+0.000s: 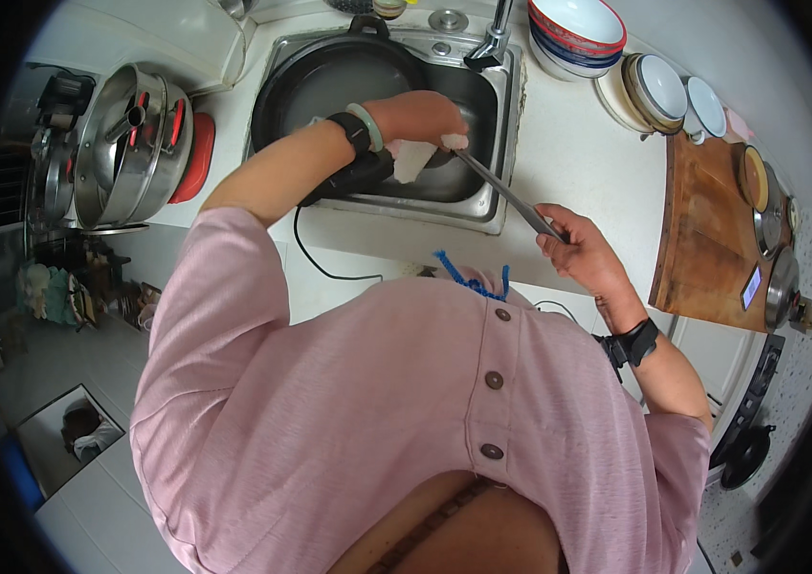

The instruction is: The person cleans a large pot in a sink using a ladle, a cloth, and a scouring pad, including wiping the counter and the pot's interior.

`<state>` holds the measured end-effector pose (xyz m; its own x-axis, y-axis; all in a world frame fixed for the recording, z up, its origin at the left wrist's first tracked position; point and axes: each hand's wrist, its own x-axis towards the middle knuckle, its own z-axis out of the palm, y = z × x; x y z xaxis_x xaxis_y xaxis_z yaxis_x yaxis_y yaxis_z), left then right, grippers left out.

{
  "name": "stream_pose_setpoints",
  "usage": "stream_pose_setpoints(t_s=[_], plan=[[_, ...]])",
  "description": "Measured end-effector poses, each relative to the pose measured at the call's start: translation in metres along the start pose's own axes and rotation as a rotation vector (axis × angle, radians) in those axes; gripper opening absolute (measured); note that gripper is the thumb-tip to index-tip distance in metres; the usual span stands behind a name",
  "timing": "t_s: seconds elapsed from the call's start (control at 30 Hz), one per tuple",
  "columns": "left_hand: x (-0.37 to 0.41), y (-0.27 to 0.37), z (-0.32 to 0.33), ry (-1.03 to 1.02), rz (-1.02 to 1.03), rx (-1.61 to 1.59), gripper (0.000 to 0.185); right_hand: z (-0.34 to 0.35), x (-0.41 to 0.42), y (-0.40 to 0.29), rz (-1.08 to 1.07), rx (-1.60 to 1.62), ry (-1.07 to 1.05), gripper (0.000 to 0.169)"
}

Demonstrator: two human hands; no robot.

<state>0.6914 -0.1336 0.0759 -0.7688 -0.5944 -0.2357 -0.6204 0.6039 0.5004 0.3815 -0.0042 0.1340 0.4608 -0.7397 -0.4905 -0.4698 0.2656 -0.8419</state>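
Over the sink, my left hand (416, 118) is closed around a pale cloth (413, 159) that hangs below its fingers. The cloth is pressed against the far end of a long grey metal utensil (499, 185); whatever lies past that end is hidden by hand and cloth. Gripping the near end of this utensil is my right hand (578, 247), in front of the sink's right corner. A large black pan (312, 86) with a loop handle sits in the left part of the stainless-steel sink (481, 215), partly behind my left forearm.
The faucet (490, 46) rises behind the sink. Stacked enamel bowls (578, 36) and smaller cups (703, 107) line the back right. A brown board (700, 237) holds a phone (751, 287). Steel pots (129, 154) lean at left. A black cord (312, 262) hangs over the counter front.
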Motion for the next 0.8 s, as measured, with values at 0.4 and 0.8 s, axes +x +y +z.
stream_pose_setpoints(t_s=[0.4, 0.8], plan=[[-0.02, -0.037, 0.044, 1.292, -0.297, -0.825, 0.028, 0.025, -0.001, -0.015, 0.085, 0.591, 0.053, 0.037], [0.041, 0.027, 0.125, 0.988, 0.006, -2.2, 0.037, 0.053, 0.015, -0.004, 0.008, 0.605, 0.061, 0.04]])
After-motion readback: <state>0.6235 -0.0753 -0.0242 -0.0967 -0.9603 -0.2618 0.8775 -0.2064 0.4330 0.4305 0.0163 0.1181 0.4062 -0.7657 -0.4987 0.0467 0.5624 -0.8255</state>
